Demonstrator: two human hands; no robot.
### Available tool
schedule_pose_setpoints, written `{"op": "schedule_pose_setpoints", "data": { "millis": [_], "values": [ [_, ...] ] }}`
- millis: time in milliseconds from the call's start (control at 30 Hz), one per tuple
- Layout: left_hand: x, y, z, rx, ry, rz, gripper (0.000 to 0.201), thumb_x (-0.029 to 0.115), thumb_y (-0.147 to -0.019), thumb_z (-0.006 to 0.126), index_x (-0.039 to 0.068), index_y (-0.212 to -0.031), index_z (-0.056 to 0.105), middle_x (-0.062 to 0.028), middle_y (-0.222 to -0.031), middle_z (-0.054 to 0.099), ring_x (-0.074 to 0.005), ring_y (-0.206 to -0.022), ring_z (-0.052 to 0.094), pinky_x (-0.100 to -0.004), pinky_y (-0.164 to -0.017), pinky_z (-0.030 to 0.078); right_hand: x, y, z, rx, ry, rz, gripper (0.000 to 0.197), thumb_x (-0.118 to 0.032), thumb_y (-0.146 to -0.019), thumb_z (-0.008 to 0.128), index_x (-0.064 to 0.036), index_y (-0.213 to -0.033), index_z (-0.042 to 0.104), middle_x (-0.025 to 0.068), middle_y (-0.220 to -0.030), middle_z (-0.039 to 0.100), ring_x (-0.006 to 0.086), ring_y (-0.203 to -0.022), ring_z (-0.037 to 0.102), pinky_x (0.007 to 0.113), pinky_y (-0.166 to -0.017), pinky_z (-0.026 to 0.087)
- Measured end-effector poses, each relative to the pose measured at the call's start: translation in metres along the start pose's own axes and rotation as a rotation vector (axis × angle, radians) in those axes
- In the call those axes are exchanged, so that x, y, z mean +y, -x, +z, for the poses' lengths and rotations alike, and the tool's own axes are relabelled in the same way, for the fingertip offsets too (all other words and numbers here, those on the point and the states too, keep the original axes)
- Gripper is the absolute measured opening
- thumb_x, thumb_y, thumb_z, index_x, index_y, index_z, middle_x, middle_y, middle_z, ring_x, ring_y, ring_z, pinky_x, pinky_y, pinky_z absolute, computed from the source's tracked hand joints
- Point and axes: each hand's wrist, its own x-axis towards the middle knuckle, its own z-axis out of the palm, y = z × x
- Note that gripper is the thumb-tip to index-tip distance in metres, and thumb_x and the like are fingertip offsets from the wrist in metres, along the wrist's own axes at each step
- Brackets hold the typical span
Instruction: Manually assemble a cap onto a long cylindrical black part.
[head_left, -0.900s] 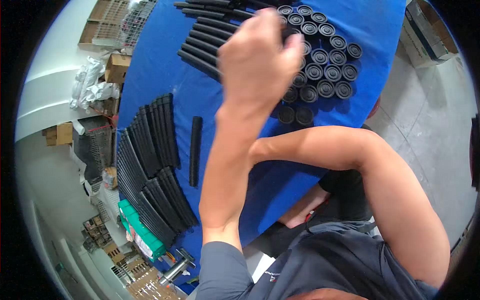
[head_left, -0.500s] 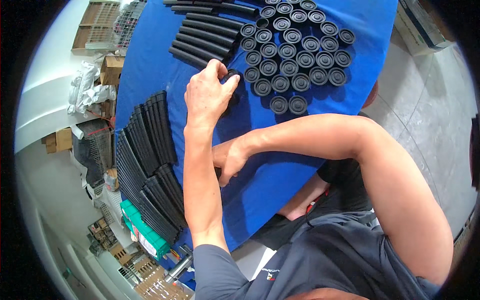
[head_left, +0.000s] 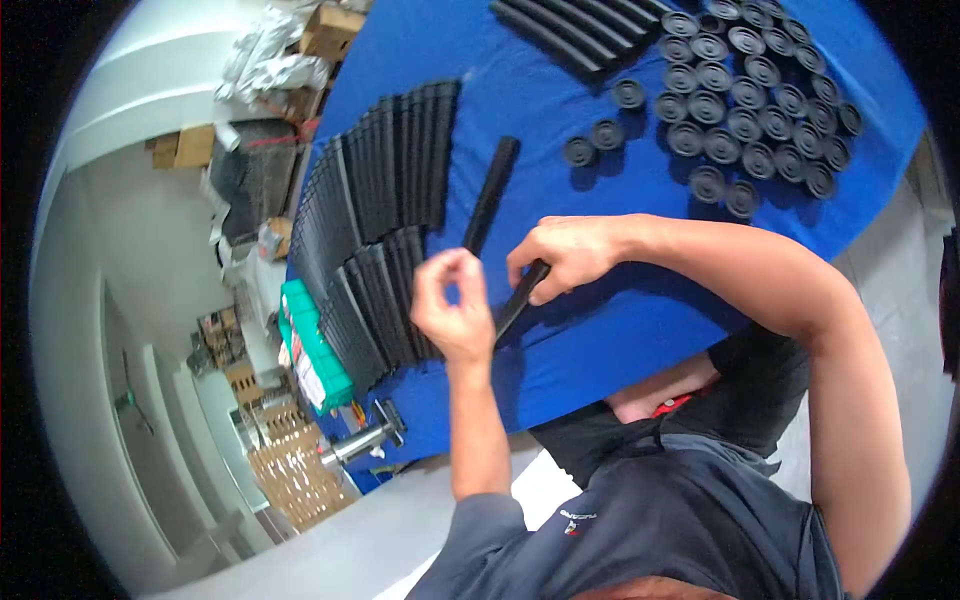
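My right hand (head_left: 568, 258) is closed around a short black tube (head_left: 522, 300), which slants down toward my left wrist. My left hand (head_left: 453, 305) is just left of it, slightly blurred, with thumb and fingertips brought together in a ring. Anything pinched between those fingertips is too unclear to make out. A second black tube (head_left: 492, 190) lies on the blue cloth, its lower end meeting or passing behind the left fingertips. Beyond my hands, three ridged round black caps (head_left: 607, 134) sit in a loose row.
Many black tubes (head_left: 385, 180) lie in fanned rows at the left, and more tubes (head_left: 585, 35) lie at the far side. A cluster of round black caps (head_left: 745, 125) covers the far right of the blue cloth (head_left: 600, 350). A green box (head_left: 315, 345) and a metal tool (head_left: 360, 440) occupy the near left.
The view has shifted, so the table's things appear farther right and higher. My left hand has left the loose caps and come back beside my right hand. The right hand's tube is now exposed.
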Motion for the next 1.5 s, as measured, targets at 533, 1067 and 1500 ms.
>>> {"op": "schedule_pose_setpoints", "data": {
  "millis": [533,1067,1500],
  "values": [
    [-0.019,0.108,-0.04,-0.38,0.233,-0.528,0.034,0.005,-0.076,0.081,-0.002,-0.105,0.064,-0.0066,-0.1,0.064,-0.0154,-0.087,0.062,-0.0276,-0.079,0.05,-0.02,0.01,-0.005,-0.256,-0.545,0.225,0.053,-0.005,-0.081,0.071,-0.005,-0.132,0.061,0.0045,-0.078,0.068,0.0107,-0.061,0.062,0.025,-0.056,0.052],
    [-0.019,0.111,-0.068,-0.617,0.673,-0.801,0.051,0.024,-0.086,0.079,-0.008,-0.12,0.057,-0.0138,-0.113,0.063,-0.0213,-0.1,0.063,-0.0338,-0.088,0.05,-0.004,0.008,0.004,-0.585,-0.653,0.037,0.052,-0.01,-0.09,0.069,-0.0138,-0.141,0.056,0.0031,-0.097,0.071,0.0093,-0.071,0.061,0.025,-0.063,0.051],
    [-0.009,0.122,-0.06,-0.675,0.885,-0.946,0.061,0.019,-0.078,0.085,-0.009,-0.123,0.055,-0.0141,-0.104,0.064,-0.0224,-0.088,0.066,-0.0352,-0.079,0.054,-0.002,0.006,0.009,-0.684,-0.6,-0.024,0.048,-0.012,-0.09,0.069,-0.0142,-0.137,0.06,0.0022,-0.103,0.072,0.0095,-0.073,0.062,0.026,-0.064,0.052]
  ]
}}
